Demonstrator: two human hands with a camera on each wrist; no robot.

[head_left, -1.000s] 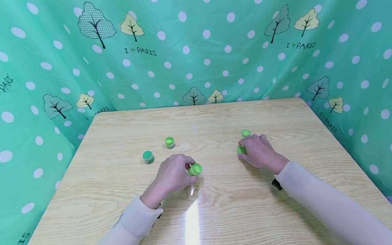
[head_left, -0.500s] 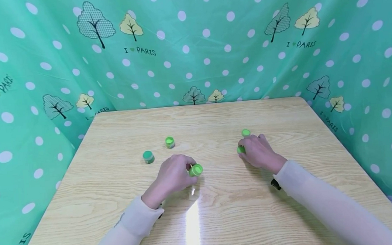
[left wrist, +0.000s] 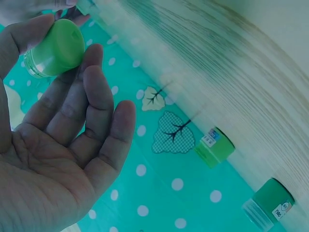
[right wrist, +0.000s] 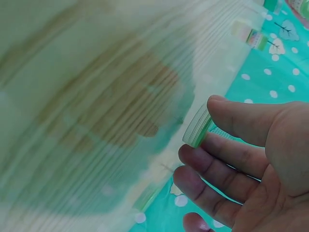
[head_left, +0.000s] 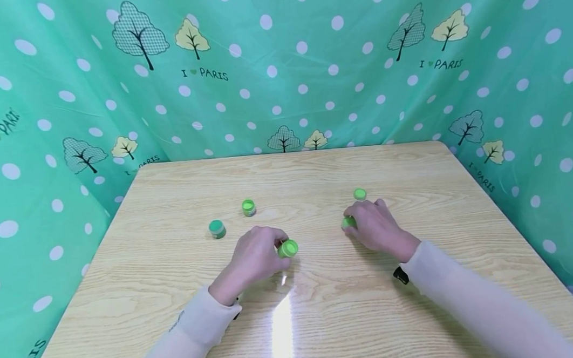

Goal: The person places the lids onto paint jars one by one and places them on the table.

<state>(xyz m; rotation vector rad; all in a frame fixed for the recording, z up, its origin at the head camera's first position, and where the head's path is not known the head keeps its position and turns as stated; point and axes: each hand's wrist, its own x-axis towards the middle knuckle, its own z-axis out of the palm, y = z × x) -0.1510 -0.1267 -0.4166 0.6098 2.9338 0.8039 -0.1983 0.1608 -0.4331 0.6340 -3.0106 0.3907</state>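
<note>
My left hand point(head_left: 261, 250) pinches a light green paint jar point(head_left: 287, 248) between thumb and fingers, its top tilted to the right; the left wrist view shows the jar's rounded base point(left wrist: 65, 46). To the right, my right hand point(head_left: 375, 225) grips a light green lid point(head_left: 349, 223) by its edge. The lid's ridged rim point(right wrist: 197, 126) shows between thumb and fingertips in the right wrist view. Just beyond that hand a second light green lid point(head_left: 359, 194) lies on the table. The two hands are apart.
Left of centre stands another light green paint jar point(head_left: 248, 207), which looks uncapped. Beside it is a darker green jar point(head_left: 217, 229) with its top covered. All are on a wooden table point(head_left: 296, 178), enclosed by a dotted teal curtain point(head_left: 244, 116).
My right hand has moved slightly left and nearer with the lid, farther from the lid on the table. My left hand, still holding the jar, has drifted a little to the right.
</note>
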